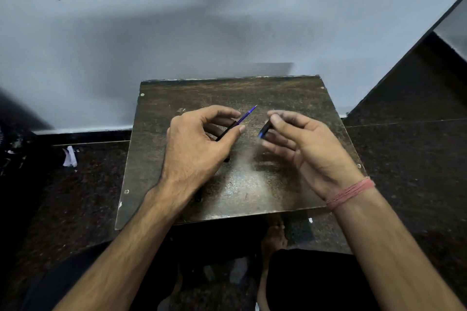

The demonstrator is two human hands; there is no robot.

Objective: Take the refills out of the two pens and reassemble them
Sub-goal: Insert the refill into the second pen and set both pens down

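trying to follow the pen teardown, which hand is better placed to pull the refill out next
Right. The left hand already grips the black barrel, its blue refill pointing toward the right hand, which pinches only the small tip piece.

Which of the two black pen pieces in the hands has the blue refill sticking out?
The long black pen barrel gripped by the left hand: its blue refill juts toward the wall. The short black pen piece pinched by the right hand shows none.

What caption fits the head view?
Left hand holds pen barrel with refill exposed; right hand holds the tip piece.
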